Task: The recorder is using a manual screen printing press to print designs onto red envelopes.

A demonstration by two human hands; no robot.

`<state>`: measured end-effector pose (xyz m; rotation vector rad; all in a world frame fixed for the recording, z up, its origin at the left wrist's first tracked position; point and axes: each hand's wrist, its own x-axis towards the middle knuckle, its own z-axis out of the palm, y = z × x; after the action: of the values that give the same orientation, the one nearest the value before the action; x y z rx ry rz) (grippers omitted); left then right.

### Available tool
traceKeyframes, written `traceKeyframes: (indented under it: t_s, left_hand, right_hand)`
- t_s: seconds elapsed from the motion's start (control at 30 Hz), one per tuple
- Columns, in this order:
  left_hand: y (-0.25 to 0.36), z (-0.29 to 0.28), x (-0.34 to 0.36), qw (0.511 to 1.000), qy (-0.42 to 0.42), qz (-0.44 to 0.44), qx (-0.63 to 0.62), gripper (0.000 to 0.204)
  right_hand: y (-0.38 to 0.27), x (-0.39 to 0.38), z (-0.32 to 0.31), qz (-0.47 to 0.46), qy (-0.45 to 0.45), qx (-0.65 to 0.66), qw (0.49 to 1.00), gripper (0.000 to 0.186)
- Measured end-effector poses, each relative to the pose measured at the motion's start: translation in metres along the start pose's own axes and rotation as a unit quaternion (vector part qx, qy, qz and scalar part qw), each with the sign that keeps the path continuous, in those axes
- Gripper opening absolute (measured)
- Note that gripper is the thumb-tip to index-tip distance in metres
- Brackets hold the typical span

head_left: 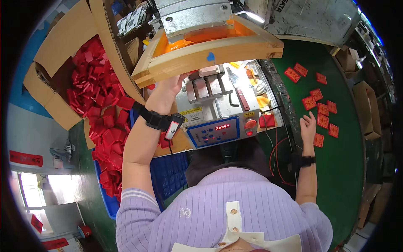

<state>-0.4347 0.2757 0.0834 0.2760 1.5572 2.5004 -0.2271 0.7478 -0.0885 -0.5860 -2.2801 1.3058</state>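
Observation:
My left hand [171,87] reaches under the wooden-framed printing screen [210,59], beside a metal block fixture [206,87]. The frame hides most of its fingers, so whether they grip anything is not visible. A bit of red shows at the fixture's far edge, close to those fingertips. On the right, my right hand [308,126] is over the green belt [336,168], its fingers loosely bent and apart with nothing seen in them. Near it lie several flat red pieces with gold print, such as one red printed piece [323,121]. Both wrists wear black straps.
A cardboard box [63,90] and a blue crate [105,201] at left overflow with plain red pieces. The machine's control panel [214,131] faces me. A red-handled spatula [241,96] and a hex key [233,98] lie on its top, near a red button [250,123].

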Motion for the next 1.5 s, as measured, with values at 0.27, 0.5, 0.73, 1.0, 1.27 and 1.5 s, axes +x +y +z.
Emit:
traceKeyframes:
  t_s: [0.27, 0.5, 0.73, 1.0, 1.27, 1.5]
  left_hand:
    - [-0.009, 0.025, -0.004, 0.789, 0.007, 0.326, 0.521, 0.025]
    - [0.004, 0.056, -0.019, 0.694, 0.016, 0.221, 0.685, 0.041]
    - [0.015, 0.074, -0.009, 0.612, -0.053, 0.245, 0.750, 0.058]
    - [0.027, 0.068, -0.003, 0.720, -0.260, -0.085, 0.638, 0.073]
    - [0.034, 0.052, -0.156, 0.765, -0.450, 0.059, 0.457, 0.033]
    - [0.036, -0.097, -0.141, 0.758, 0.140, 0.068, 0.633, 0.022]
  right_hand:
    - [0.034, 0.051, 0.064, 0.026, -0.054, 0.091, 0.994, 0.044]
    - [0.039, 0.044, 0.064, -0.018, -0.021, 0.082, 0.996, 0.033]
    - [0.036, 0.041, 0.062, -0.053, 0.012, 0.028, 0.998, 0.027]
    - [0.038, 0.041, 0.069, -0.107, -0.011, 0.009, 0.994, 0.028]
    - [0.064, 0.052, 0.062, -0.023, -0.071, 0.104, 0.992, 0.033]
    - [0.035, 0.057, 0.037, 0.051, -0.057, 0.150, 0.986, 0.031]
